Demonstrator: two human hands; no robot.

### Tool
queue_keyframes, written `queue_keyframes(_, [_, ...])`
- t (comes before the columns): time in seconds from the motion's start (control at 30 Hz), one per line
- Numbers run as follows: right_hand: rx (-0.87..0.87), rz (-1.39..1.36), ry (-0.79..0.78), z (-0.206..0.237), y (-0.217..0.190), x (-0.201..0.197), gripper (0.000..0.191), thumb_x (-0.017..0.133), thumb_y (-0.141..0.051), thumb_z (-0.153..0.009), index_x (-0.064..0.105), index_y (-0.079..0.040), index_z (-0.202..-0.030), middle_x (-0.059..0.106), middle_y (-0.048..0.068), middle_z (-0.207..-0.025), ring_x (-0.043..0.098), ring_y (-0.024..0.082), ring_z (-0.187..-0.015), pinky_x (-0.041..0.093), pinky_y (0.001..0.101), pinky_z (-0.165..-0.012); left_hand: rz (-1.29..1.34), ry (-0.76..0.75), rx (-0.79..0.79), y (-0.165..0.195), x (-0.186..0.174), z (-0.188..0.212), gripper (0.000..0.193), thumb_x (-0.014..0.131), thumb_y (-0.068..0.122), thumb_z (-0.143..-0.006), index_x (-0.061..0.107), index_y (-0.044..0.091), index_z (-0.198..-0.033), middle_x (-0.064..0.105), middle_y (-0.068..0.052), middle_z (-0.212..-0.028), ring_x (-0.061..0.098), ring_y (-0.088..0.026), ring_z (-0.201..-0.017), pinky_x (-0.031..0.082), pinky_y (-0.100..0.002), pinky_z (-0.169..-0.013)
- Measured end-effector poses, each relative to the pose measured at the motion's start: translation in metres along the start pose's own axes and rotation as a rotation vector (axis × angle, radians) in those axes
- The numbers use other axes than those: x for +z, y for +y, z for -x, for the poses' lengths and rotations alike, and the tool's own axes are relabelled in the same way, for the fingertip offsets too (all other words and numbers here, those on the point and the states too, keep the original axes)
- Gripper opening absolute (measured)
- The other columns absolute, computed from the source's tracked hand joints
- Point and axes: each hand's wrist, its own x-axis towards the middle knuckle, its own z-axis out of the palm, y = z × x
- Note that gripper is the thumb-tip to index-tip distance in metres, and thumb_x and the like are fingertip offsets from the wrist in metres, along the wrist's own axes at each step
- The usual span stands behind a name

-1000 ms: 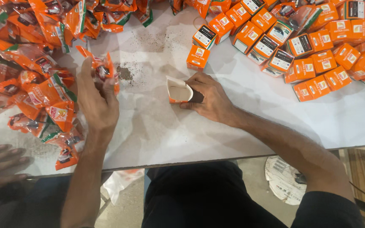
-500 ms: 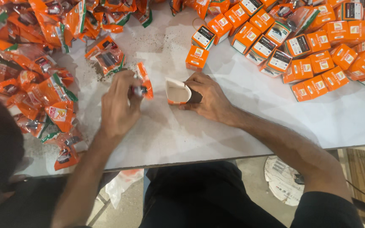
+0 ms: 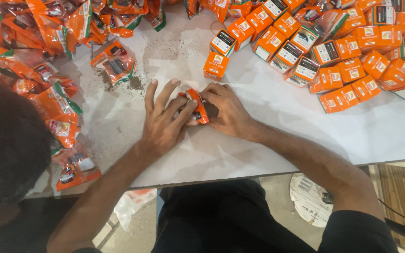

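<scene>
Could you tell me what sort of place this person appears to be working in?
Probably a small packing workshop. A white table holds a heap of orange plastic pouches and many small orange boxes. The left hand and right hand both grip one orange pouch between them.

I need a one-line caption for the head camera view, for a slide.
Both hands, left and right, hold a small orange packet over a white table.

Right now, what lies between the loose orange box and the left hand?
In the head view, only bare white table lies between the loose orange box and the left hand.
</scene>
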Motion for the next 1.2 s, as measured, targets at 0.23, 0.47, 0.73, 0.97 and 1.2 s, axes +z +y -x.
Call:
queue_keyframes(0.23, [-0.021, 0.039, 0.038, 0.000, -0.012, 0.000, 0.063, 0.092, -0.025, -0.074, 0.063, -0.003, -0.126, 0.061, 0.012, -0.114, 0.059, 0.032, -0.108, 0.044, 0.0445, -0.095, -0.031, 0.040, -0.284, 0.026, 0.005, -0.014, 0.010, 0.075, 0.015, -0.090, 0.073, 0.011, -0.099, 0.062, -0.011, -0.111, 0.042, -0.045, -0.137, 0.026, -0.069, -0.109])
queue_keyframes(0.47, [-0.028, 0.020, 0.059, 0.002, -0.014, 0.004, 0.058, 0.091, -0.022, -0.080, 0.061, -0.001, -0.125, 0.060, 0.015, -0.117, 0.059, 0.037, -0.110, 0.049, 0.0467, -0.095, 0.482, 0.011, -0.774, 0.003, 0.019, -0.008, 0.018, 0.069, 0.007, -0.088, 0.074, 0.003, -0.105, 0.057, -0.010, -0.083, 0.047, -0.014, -0.072, 0.040, -0.030, -0.062])
queue_keyframes(0.73, [-0.080, 0.078, 0.125, 0.005, -0.020, 0.008, 0.063, 0.088, -0.013, -0.081, 0.057, -0.005, -0.135, 0.061, 0.013, -0.126, 0.061, 0.036, -0.116, 0.053, 0.0455, -0.097, 0.624, 0.025, -0.946, -0.006, 0.034, -0.010, 0.010, 0.067, 0.006, -0.087, 0.061, -0.002, -0.086, 0.056, 0.001, -0.066, 0.048, -0.002, -0.056, 0.039, -0.026, -0.048])
queue_keyframes(0.97, [-0.175, 0.148, 0.108, 0.001, -0.026, 0.004, 0.060, 0.086, -0.009, -0.078, 0.061, -0.006, -0.132, 0.059, 0.014, -0.123, 0.061, 0.037, -0.114, 0.053, 0.0472, -0.093, 1.435, -0.188, -1.065, -0.026, -0.004, -0.013, 0.028, 0.056, 0.010, -0.085, 0.070, 0.003, -0.108, 0.069, -0.001, -0.088, 0.059, -0.006, -0.070, 0.056, -0.025, -0.063])
queue_keyframes(1.2, [-0.115, 0.074, 0.100, 0.000, -0.025, 0.002, 0.051, 0.087, -0.010, -0.082, 0.060, -0.008, -0.125, 0.062, 0.010, -0.123, 0.062, 0.035, -0.116, 0.054, 0.0456, -0.093, 1.053, -0.259, -0.998, -0.021, 0.010, -0.016, 0.023, 0.072, 0.008, -0.095, 0.069, -0.003, -0.116, 0.072, -0.009, -0.094, 0.067, -0.014, -0.079, 0.054, -0.030, -0.064])
